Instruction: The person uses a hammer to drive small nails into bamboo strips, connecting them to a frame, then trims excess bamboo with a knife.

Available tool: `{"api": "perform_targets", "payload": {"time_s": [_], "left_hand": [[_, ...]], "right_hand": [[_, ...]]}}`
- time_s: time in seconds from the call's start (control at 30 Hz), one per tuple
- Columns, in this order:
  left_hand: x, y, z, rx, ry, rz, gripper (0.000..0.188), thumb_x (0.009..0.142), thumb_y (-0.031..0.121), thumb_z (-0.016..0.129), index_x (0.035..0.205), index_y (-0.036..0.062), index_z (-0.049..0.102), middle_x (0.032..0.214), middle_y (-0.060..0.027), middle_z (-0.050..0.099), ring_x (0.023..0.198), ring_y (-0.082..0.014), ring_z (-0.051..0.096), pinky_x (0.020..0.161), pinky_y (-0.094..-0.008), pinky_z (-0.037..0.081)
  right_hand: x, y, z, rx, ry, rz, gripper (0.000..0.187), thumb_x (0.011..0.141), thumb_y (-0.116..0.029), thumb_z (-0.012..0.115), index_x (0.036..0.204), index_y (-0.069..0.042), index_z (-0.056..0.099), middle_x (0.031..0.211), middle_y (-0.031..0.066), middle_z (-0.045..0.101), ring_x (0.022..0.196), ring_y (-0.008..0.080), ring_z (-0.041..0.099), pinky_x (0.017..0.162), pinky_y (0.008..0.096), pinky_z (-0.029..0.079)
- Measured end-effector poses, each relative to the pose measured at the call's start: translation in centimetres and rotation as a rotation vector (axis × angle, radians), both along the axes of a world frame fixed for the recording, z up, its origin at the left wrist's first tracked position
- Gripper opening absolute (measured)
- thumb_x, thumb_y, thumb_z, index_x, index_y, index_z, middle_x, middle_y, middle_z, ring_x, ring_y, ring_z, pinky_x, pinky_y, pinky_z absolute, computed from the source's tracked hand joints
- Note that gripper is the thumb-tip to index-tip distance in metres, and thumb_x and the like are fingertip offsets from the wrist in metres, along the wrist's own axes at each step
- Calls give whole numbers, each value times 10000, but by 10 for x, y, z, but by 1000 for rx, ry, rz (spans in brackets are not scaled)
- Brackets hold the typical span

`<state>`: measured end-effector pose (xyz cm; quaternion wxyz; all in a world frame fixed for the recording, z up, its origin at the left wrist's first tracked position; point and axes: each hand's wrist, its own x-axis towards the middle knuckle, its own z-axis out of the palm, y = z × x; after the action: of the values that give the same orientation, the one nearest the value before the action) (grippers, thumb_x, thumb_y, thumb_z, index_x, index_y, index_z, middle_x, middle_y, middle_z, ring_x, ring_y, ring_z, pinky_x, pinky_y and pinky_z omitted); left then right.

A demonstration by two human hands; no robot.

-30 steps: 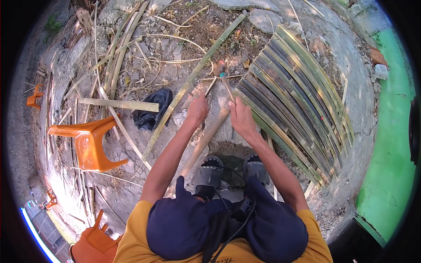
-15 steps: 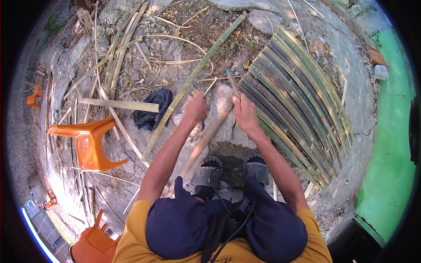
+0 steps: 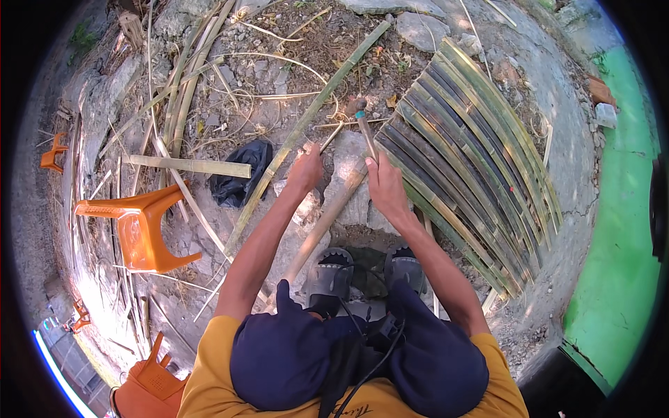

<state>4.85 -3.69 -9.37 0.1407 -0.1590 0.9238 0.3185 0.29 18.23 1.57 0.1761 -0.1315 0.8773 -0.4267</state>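
Observation:
My left hand (image 3: 304,169) is closed around a thin pale stick (image 3: 332,137) that juts up and to the right from the fist. To its right, my right hand (image 3: 387,187) grips the wooden handle of a hammer (image 3: 366,130) with a teal band below its dark brown head. The hammer head lies away from me, over the ground. Between my forearms a thick round wooden pole (image 3: 326,219) slants from near my right hand down to my lap. Just left of my left hand runs a long green split-bamboo strip (image 3: 300,130).
Bamboo slats (image 3: 467,167) lie side by side in a fan at right. An orange plastic stool (image 3: 143,230) lies at left, near a black plastic bag (image 3: 244,174). A cut bamboo piece (image 3: 188,165) reaches over the bag. Flat rocks (image 3: 424,31) and loose strips are beyond.
Both hands have shifted slightly, the left one a little to the left. My right hand sits slightly lower on the hammer handle, and the hammer has tilted a little to the left.

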Motion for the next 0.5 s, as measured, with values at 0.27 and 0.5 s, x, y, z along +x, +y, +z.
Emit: {"api": "perform_targets", "payload": {"time_s": [0.27,0.5], "left_hand": [[-6,8,-14,22,133,1,240,1033,212,528,1120,13,427,782,-375,631,786,-593,612,712,-661,463],[6,-4,-12,-34,52,-6,252,1045,229,475,1152,1,465,874,-369,670,852,-573,654,747,-650,512]], "right_hand": [[4,20,-59,177,120,129,304,1083,-248,482,1008,45,516,666,305,561,676,531,591,587,575,405],[1,-4,-1,-3,55,37,271,1058,-222,511,1000,42,530,685,330,616,693,544,633,631,603,473]]}}
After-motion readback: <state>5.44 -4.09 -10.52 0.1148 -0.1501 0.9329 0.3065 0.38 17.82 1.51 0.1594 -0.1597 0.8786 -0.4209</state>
